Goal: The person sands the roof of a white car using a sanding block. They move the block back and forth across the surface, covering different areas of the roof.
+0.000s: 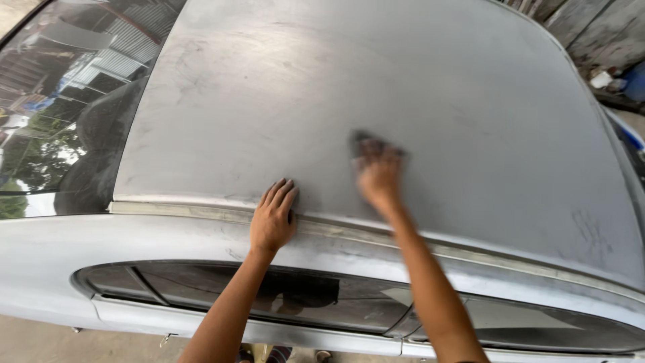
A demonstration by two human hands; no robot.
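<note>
I look down on the dull grey, sanded roof (376,81) of a car. My left hand (272,216) lies flat near the roof's edge, fingers together, pressing on the panel just above the gutter strip. My right hand (379,173) is farther up the roof, blurred by motion, pressing a dark sanding pad (363,142) against the surface; only the pad's far edge shows past my fingers.
The windscreen (60,101) on the left reflects sheds and trees. Side windows (269,296) run below the roof edge. Behind the car at top right stand a weathered wall and a blue container (635,81). Concrete ground (47,339) shows at bottom left.
</note>
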